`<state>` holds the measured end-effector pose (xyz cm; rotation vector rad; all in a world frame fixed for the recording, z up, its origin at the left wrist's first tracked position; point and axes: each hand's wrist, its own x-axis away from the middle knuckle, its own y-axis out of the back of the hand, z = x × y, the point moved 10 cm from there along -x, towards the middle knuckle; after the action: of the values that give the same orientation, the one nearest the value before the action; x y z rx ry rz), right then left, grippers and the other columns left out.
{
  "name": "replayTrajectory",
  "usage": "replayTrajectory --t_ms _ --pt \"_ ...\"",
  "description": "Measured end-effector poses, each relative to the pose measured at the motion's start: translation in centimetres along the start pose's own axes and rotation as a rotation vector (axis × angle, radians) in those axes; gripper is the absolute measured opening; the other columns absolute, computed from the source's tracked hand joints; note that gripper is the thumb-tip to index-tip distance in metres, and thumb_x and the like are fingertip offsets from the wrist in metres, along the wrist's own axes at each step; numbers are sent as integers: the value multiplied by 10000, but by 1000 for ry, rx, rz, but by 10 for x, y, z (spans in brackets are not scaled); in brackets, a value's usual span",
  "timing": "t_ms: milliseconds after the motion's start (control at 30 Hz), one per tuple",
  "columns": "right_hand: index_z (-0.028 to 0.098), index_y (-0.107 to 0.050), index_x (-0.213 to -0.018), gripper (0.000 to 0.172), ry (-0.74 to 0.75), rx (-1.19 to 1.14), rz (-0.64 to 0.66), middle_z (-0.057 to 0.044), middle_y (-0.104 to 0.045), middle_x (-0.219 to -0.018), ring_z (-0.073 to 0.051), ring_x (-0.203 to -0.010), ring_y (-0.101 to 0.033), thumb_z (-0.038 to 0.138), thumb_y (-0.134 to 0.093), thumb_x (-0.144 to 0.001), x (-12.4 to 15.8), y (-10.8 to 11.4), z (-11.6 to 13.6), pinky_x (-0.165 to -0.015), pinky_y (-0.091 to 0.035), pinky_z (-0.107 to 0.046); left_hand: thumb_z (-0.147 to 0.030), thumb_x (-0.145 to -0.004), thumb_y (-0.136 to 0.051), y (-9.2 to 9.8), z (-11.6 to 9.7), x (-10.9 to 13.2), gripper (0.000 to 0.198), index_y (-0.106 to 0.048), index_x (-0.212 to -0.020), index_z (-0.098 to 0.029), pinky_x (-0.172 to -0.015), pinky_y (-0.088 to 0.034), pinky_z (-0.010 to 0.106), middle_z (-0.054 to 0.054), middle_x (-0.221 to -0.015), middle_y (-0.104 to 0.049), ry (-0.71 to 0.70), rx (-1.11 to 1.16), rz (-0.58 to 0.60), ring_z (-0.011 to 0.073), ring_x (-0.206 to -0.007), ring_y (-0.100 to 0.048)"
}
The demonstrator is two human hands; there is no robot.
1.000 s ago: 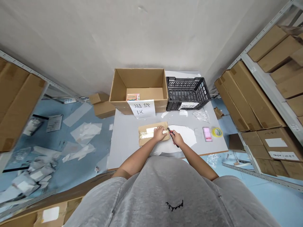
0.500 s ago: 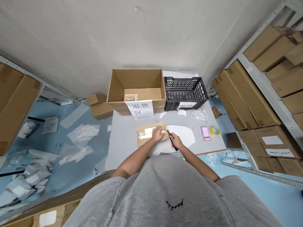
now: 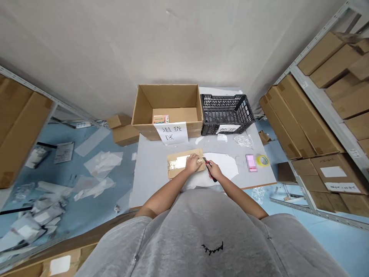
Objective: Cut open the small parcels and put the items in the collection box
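A flat cardboard parcel (image 3: 181, 163) lies on the grey table, with shiny tape and a white label across its top. My left hand (image 3: 192, 163) grips the parcel's right part, fingers on the taped surface. My right hand (image 3: 215, 170) is closed around a red-and-black utility knife (image 3: 210, 172), whose front end points up-left at the parcel's right edge. A white sheet (image 3: 225, 165) lies under and beside my right hand. The blade itself is too small to make out.
An open cardboard box (image 3: 167, 96) with a paper sign (image 3: 170, 133) and a black plastic crate (image 3: 226, 114) stand at the table's far edge. Yellow tape (image 3: 263, 160) and a pink item (image 3: 251, 163) lie right. Carton-filled shelves flank the table; paper and plastic litter the floor.
Both hands stay at the parcel with little movement. The view has shifted slightly, and the knife stays by the parcel's right edge.
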<state>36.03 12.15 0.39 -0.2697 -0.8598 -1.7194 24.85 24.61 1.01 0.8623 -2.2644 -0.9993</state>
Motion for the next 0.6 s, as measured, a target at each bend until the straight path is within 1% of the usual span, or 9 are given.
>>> replayTrajectory --t_ms 67,167,300,433,500,600 --pt "280 -555 -1072 135 1 -19 -8 111 -513 -529 -158 -388 -560 403 -520 -1116 -4 1 3 -432 -399 -210 -364 -976 -715 1 -1 -3 167 -719 -1083 -236 -1055 -411 455 117 -1257 -706 11 -6 2 337 -1312 -580" --pt "278 -542 -1045 134 -4 -56 9 109 -510 -530 -157 -389 -559 385 -506 -1117 -7 -2 6 -421 -393 -209 -331 -967 -721 2 -3 -5 134 -715 -1059 -234 -1045 -410 444 100 -1234 -710 4 34 -15 321 -1304 -586" --pt "278 -530 -1033 145 -4 -96 8 109 -513 -530 -153 -388 -555 390 -484 -1113 -2 -4 -1 -413 -398 -205 -314 -950 -734 1 -2 -2 108 -714 -1023 -238 -1046 -403 425 68 -1196 -719 3 95 -55 290 -1254 -609" --pt "277 -533 -1050 149 -7 -89 25 112 -513 -521 -154 -385 -561 408 -481 -1099 1 -6 -5 -411 -402 -199 -326 -940 -746 0 -1 2 106 -719 -997 -241 -1053 -402 422 56 -1161 -730 21 117 -56 282 -1216 -622" --pt "276 -538 -1044 158 -8 -66 33 113 -510 -516 -152 -374 -551 421 -501 -1095 -2 -6 -1 -408 -392 -200 -326 -947 -738 2 -3 3 96 -727 -999 -246 -1053 -409 419 58 -1162 -733 -9 118 -54 282 -1209 -624" --pt "278 -544 -1038 134 -5 -41 19 113 -505 -511 -154 -372 -553 387 -497 -1100 -2 -5 4 -414 -389 -202 -334 -958 -733 9 -4 2 103 -743 -1022 -255 -1042 -430 400 62 -1182 -723 -42 111 -58 277 -1196 -621"
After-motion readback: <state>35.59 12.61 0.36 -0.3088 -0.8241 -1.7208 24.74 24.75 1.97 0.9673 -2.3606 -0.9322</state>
